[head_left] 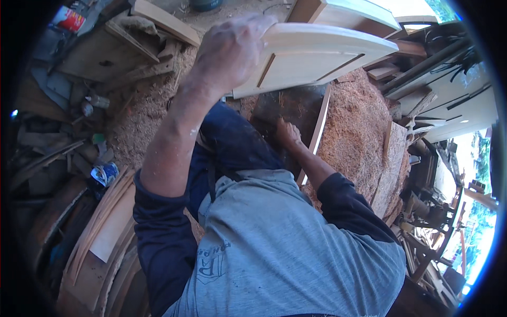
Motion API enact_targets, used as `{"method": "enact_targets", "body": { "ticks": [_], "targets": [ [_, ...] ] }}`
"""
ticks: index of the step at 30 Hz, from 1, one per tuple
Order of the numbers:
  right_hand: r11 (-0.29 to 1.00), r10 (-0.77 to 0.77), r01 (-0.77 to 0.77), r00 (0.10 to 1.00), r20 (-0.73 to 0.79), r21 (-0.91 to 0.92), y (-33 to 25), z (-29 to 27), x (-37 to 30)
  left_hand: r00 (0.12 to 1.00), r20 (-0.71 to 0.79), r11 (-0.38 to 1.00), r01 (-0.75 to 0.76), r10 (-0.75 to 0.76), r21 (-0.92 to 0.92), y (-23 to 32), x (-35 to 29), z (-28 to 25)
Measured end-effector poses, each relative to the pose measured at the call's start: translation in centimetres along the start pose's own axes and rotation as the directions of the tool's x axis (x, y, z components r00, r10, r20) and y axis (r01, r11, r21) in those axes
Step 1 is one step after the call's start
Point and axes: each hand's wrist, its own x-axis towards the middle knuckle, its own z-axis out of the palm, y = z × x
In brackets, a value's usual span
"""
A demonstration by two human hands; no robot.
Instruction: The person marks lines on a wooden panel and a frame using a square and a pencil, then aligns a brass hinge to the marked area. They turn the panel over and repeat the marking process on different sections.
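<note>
My left hand (232,53) is closed over the upper left corner of a pale wooden panel (311,58), its fingers wrapped around the edge. The panel stands tilted, has a curved top edge, and shows dark slots on its face. Lower and to the right, my right hand (289,134) is closed low against a dark flat board (296,108), beside a pale edge strip (321,119). What its fingers hold, if anything, is hidden.
Sawdust (354,142) is heaped to the right, with a plank (388,169) along it. Another wooden frame (354,16) stands behind the panel. Curved boards (100,253) lie at lower left, near a blue can (104,173). Wood scraps clutter both sides.
</note>
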Motion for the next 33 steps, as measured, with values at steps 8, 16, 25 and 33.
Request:
{"method": "enact_targets", "body": {
  "ticks": [8, 16, 25, 33],
  "targets": [
    [0.865, -0.328, 0.332, 0.942, -0.078, 0.377, -0.9, -9.2, -5.5, 0.929, 0.021, 0.822, 0.338, -0.37, -0.458, 0.3, -0.7, -0.1],
    [-0.304, -0.138, 0.613, 0.729, -0.671, 0.729, -9.1, -23.9, -9.9, 0.94, -0.073, 0.844, 0.264, -0.335, -0.467, 1.3, -1.7, 0.6],
    [0.186, -0.018, 0.861, 0.484, -0.875, 0.473, -11.2, -24.5, -7.4, 0.974, -0.201, 0.93, 0.028, -0.109, -0.366, 1.7, -1.5, 0.6],
    [0.625, -0.445, 0.781, 0.343, -0.827, -0.013, -9.8, -27.4, -8.2, 0.967, -0.252, 0.961, -0.026, -0.047, -0.277, 1.7, -1.9, 1.1]
  ]
}}
